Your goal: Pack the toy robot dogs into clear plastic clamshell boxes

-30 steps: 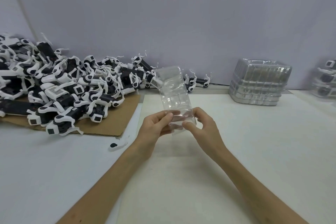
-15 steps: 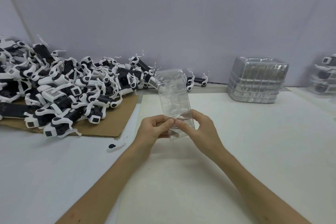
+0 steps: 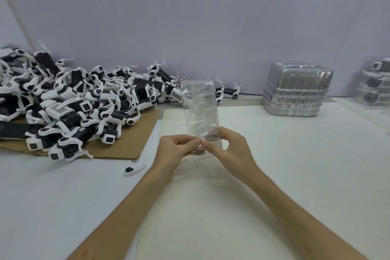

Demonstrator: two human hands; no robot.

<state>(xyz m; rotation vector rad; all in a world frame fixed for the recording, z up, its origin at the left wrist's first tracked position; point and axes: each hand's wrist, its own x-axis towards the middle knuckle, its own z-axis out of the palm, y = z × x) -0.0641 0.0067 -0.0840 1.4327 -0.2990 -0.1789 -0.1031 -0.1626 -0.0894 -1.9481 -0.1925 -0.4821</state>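
both hands hold one clear clamshell box (image 3: 200,112) upright above the white table (image 3: 295,164), near the middle of the scene. the left hand (image 3: 177,149) pinches its near lower edge with curled fingers and thumb; the right hand (image 3: 230,150) pinches the same edge from the right, the two thumbs almost touching. the box holds nothing. a heap of black and white toy robot dogs (image 3: 69,103) lies far left on a sheet of brown cardboard (image 3: 130,143). a loose white leg piece (image 3: 134,169) lies just near of the cardboard. a stack of clamshell boxes (image 3: 295,91) stands far right, and packed boxes (image 3: 375,84) sit at the right edge.
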